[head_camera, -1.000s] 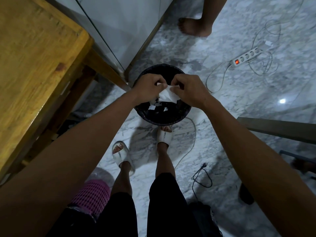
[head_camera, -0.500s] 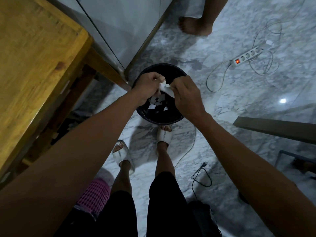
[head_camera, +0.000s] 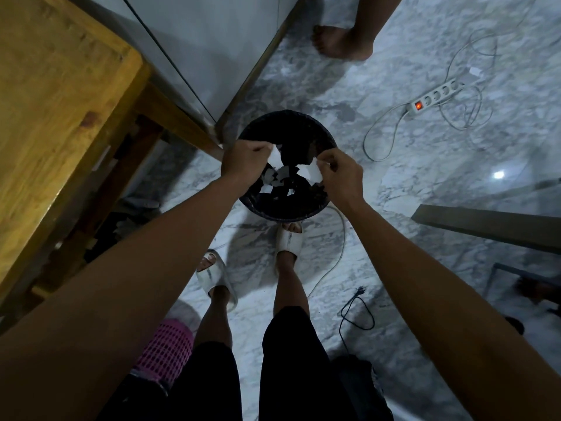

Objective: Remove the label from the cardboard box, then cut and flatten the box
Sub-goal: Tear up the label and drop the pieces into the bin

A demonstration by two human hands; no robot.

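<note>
- Near you: your legs & 2 white slippers (head_camera: pixel 216 276) on the marble floor (head_camera: pixel 409 183), pink mesh thing (head_camera: pixel 165 347) by your L leg, loose black cable (head_camera: pixel 355 311) by your R foot.
- Your left hand (head_camera: pixel 244 158) is over the black trash bin (head_camera: pixel 329 138), fingers curled tight, pinching a small white label scrap (head_camera: pixel 275 154).
- Your right hand (head_camera: pixel 341 173) is at the bin's R side, thumb & fingertips pinching a bigger torn label piece (head_camera: pixel 311 173). The 2 pieces are apart, w/ a gap between.
- Inside the bin: lots of little white bits (head_camera: pixel 277 180) on the dark bottom.
- Cardboard box: not in view, so can't tell where it is. Looks like the label part is almost done; cutting & flattening not started.
- What could go wrong: R piece hangs near the bin rim, so if you let go there it may land on the floor. Move it over the middle 1st.
- Sticky paper may cling to your fingers & not drop. Shake or rub it off.
- A white cord (head_camera: pixel 341 238) lies right behind your R foot, so you could trip when you step back.
- Far: wooden table (head_camera: pixel 57 110) on L, power strip (head_camera: pixel 435 97) w/ red light, someone's bare foot (head_camera: pixel 340 42).
</note>
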